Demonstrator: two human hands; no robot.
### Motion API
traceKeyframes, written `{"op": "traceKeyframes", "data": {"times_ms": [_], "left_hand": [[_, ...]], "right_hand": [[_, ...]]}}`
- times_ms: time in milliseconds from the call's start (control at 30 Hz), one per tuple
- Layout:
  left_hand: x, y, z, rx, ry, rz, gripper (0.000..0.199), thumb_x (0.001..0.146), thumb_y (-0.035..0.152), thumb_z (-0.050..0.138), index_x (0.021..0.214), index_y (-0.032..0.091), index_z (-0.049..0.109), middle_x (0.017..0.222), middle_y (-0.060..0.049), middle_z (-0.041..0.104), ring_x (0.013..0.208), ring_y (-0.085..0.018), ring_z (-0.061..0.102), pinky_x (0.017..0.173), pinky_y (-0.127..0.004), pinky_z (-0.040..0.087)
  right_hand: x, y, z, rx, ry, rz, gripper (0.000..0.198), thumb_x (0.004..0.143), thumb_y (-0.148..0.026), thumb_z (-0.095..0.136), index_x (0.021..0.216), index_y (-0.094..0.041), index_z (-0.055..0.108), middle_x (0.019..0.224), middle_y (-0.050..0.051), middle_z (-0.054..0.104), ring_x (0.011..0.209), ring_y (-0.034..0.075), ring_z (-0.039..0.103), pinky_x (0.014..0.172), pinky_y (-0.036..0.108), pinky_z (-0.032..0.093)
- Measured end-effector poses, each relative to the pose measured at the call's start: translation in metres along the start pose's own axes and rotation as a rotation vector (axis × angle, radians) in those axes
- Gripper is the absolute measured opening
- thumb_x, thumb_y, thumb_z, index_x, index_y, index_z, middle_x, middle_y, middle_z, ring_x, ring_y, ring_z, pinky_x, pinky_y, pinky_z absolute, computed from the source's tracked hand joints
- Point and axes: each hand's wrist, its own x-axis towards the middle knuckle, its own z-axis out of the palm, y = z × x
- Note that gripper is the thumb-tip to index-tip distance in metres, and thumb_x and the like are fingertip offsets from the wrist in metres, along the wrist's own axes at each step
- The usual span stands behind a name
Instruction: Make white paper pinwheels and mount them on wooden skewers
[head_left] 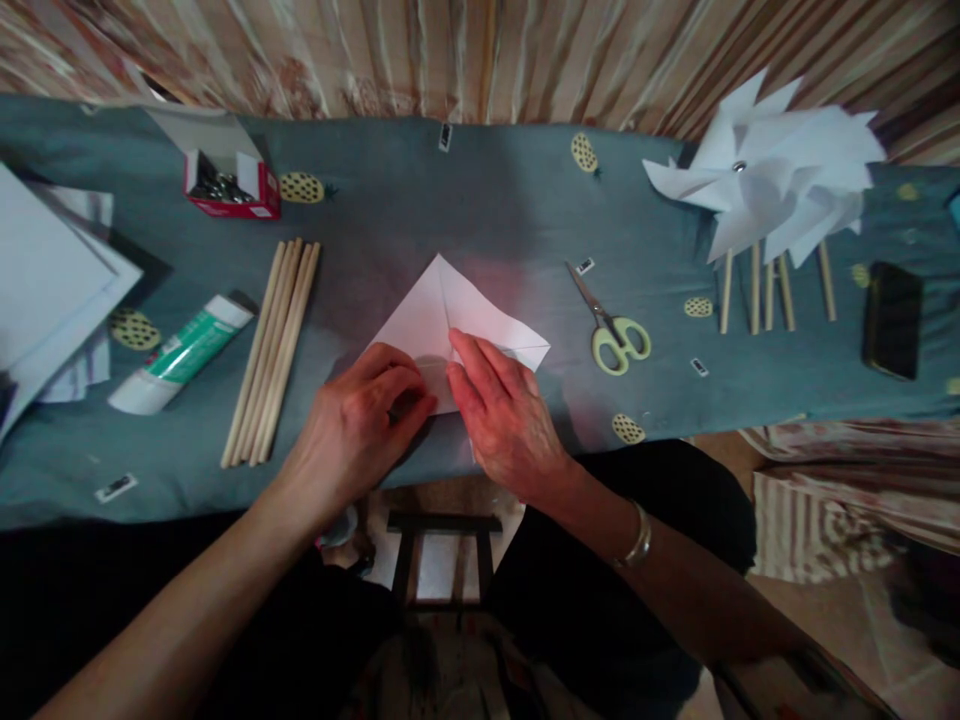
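Note:
A white square of paper [472, 305] with crease lines lies turned like a diamond on the cloth-covered table, in the middle of the head view. At its left corner, my left hand [367, 415] has its fingers curled, thumb and forefinger pinching the paper's edge. My right hand [506, 410] rests on the paper's near right part, fingers stretched out and fingertips pressing near the middle creases. Both hands cover the near left and near right edges. To the right of the paper lie scissors [609, 330] with light green handles, their blades pointing away from me.
Left are several wooden sticks [274, 350], a glue stick [184, 352], a red box of metal pieces [232, 190] and stacked white paper [52, 290]. On the right are white paper pinwheels [787, 165] on sticks and a black phone [892, 320]. A curtain [480, 60] hangs behind the table.

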Motion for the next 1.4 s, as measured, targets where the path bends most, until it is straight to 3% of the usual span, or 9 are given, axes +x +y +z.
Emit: {"op": "traceKeyframes", "data": {"times_ms": [233, 467, 733, 1000, 1133, 1267, 1400], "left_hand": [[-0.001, -0.002, 0.002, 0.019, 0.04, 0.007, 0.012, 0.087, 0.021, 0.057, 0.078, 0.016, 0.062, 0.089, -0.005, 0.061, 0.073, -0.014, 0.062, 0.063, -0.025, 0.051], [-0.004, -0.002, 0.0, -0.015, 0.046, 0.014, 0.009, 0.088, 0.021, 0.057, 0.085, 0.016, 0.063, 0.093, -0.005, 0.061, 0.077, -0.014, 0.062, 0.067, -0.025, 0.053], [-0.017, 0.005, -0.004, -0.012, 0.056, 0.096, 0.022, 0.089, 0.025, 0.059, 0.111, 0.02, 0.058, 0.109, -0.008, 0.059, 0.101, -0.021, 0.06, 0.088, -0.039, 0.053], [-0.022, -0.004, -0.017, 0.145, 0.085, 0.103, 0.022, 0.088, 0.019, 0.056, 0.111, 0.022, 0.059, 0.111, -0.009, 0.06, 0.102, -0.024, 0.059, 0.086, -0.042, 0.052], [-0.027, 0.007, -0.023, 0.255, 0.136, 0.17, 0.025, 0.089, 0.018, 0.056, 0.114, 0.019, 0.056, 0.112, -0.012, 0.061, 0.101, -0.026, 0.057, 0.084, -0.044, 0.049], [-0.036, 0.029, -0.01, 0.232, 0.043, 0.388, 0.023, 0.087, 0.025, 0.063, 0.107, 0.014, 0.059, 0.094, -0.01, 0.064, 0.083, -0.023, 0.058, 0.068, -0.035, 0.046], [-0.043, 0.035, 0.004, 0.283, -0.07, 0.399, 0.017, 0.088, 0.015, 0.058, 0.104, 0.015, 0.062, 0.09, -0.007, 0.065, 0.08, -0.021, 0.057, 0.067, -0.033, 0.043]], "right_hand": [[-0.005, 0.004, -0.003, 0.097, -0.015, 0.051, 0.042, 0.093, -0.01, 0.04, 0.134, -0.011, 0.05, 0.147, 0.016, 0.044, 0.136, 0.026, 0.039, 0.106, 0.045, 0.041], [-0.001, 0.041, -0.011, 0.152, 0.052, 0.306, 0.05, 0.094, -0.015, 0.036, 0.144, -0.013, 0.037, 0.144, 0.016, 0.047, 0.134, 0.028, 0.042, 0.11, 0.049, 0.038], [-0.003, 0.05, -0.011, 0.177, 0.067, 0.317, 0.045, 0.095, -0.02, 0.042, 0.138, -0.011, 0.045, 0.136, 0.017, 0.055, 0.127, 0.028, 0.051, 0.106, 0.049, 0.043], [-0.017, 0.042, -0.03, 0.275, 0.06, 0.377, 0.04, 0.092, -0.022, 0.046, 0.132, -0.013, 0.051, 0.119, 0.013, 0.067, 0.094, 0.021, 0.069, 0.091, 0.039, 0.055], [-0.027, 0.035, -0.035, 0.374, 0.008, 0.409, 0.041, 0.092, -0.022, 0.048, 0.131, -0.012, 0.05, 0.108, 0.011, 0.071, 0.083, 0.018, 0.071, 0.081, 0.033, 0.058], [-0.032, 0.032, -0.037, 0.386, 0.006, 0.413, 0.037, 0.091, -0.021, 0.05, 0.128, -0.015, 0.054, 0.105, 0.009, 0.073, 0.083, 0.018, 0.071, 0.08, 0.033, 0.058], [-0.032, 0.033, -0.041, 0.37, 0.022, 0.404, 0.03, 0.091, -0.021, 0.051, 0.119, -0.016, 0.06, 0.103, 0.009, 0.074, 0.084, 0.019, 0.071, 0.08, 0.034, 0.058]]}}
